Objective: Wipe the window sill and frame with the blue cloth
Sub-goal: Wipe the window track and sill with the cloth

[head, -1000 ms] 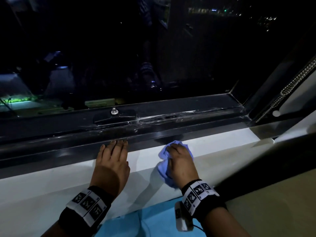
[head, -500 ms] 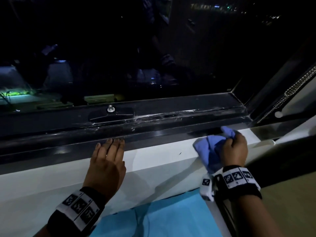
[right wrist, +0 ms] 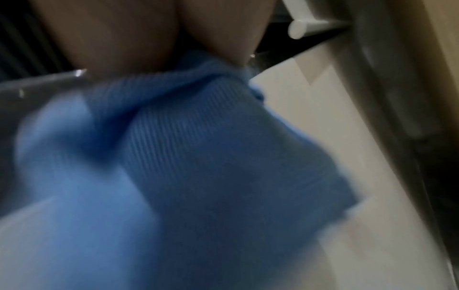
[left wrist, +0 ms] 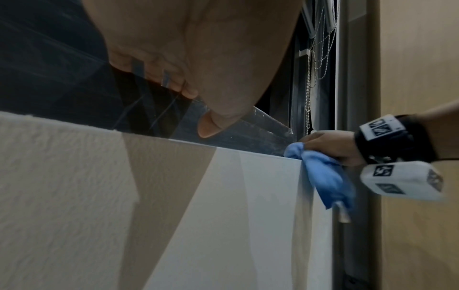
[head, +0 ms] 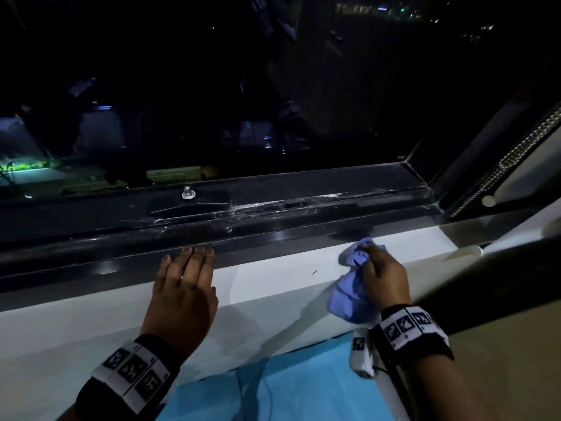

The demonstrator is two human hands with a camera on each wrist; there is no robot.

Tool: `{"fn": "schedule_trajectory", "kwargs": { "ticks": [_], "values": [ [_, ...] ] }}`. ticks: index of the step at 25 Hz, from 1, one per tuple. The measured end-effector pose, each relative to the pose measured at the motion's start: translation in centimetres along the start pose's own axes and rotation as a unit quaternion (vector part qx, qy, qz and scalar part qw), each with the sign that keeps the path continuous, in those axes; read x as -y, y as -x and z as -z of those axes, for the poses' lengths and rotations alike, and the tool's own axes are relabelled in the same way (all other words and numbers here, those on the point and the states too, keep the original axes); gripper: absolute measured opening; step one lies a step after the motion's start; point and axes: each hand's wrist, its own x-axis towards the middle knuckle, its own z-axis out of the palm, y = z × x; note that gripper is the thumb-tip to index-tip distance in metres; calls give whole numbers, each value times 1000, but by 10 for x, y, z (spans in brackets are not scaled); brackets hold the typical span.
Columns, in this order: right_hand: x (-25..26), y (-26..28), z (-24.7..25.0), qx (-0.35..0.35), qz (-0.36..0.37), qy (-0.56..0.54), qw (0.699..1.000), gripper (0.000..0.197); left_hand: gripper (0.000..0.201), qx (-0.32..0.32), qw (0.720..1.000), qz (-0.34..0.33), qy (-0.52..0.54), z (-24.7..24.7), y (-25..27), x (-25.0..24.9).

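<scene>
Bunched in right hand [head: 384,273], blue cloth [head: 349,294] sits on white window sill [head: 273,278] near rt corner, top against dark frame [head: 273,235], tail hanging over edge. Ribbed weave, crumpled. Left hand [head: 183,287] flat on sill, fingers straight.

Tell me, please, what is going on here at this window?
A person is wiping a window sill. The right hand grips a bunched blue cloth and presses it on the white sill, near its right end, up against the dark window frame. The left hand rests flat on the sill, fingers straight, tips at the frame's edge. Smears show on the frame track further back.
</scene>
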Motion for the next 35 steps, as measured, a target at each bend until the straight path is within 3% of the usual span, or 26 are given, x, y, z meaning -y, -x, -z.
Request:
{"fn": "schedule_trajectory", "kwargs": {
  "ticks": [2,5,9,12,14,16,19,21,23,24,26,28,31,33,35],
  "values": [
    [-1,-2,13,-47,-58,-77,994,45,64,9,1000,3,0,1,1,1],
    [-10,-25,14,-98,-122,-50,986,48,64,10,1000,3,-2,0,1,1],
    [22,-2,-29,-69,-58,-1,996,33,63,21,1000,-11,-7,3,1,3],
    [57,46,-60,-2,52,-23,998,42,62,18,1000,-24,-5,4,1,6],
    [80,72,-77,56,157,-70,984,45,62,22,999,-27,-8,2,1,7],
    [101,91,-86,96,192,-132,968,45,62,32,999,-26,-5,1,1,11],
    [116,108,-72,128,165,-202,957,45,63,40,998,-50,22,4,2,24],
    [117,98,-57,67,125,-218,966,38,61,36,997,-48,49,12,5,35],
    [107,77,-55,-11,67,-167,984,35,60,25,998,-27,58,19,11,46],
    [107,69,-57,-14,53,-137,989,35,59,20,998,-19,55,21,16,52],
    [114,75,-72,40,94,-36,994,46,59,20,998,-8,51,21,25,60],
    [140,101,-89,112,161,9,981,52,60,26,999,-5,46,17,33,66],
    [178,143,-110,208,219,-208,930,27,63,36,998,-3,42,12,37,73],
    [188,155,-109,240,244,-235,910,30,62,36,998,-9,48,11,38,80],
    [184,147,-91,266,220,-243,907,37,61,37,997,-17,59,12,36,87]
  ]
}}
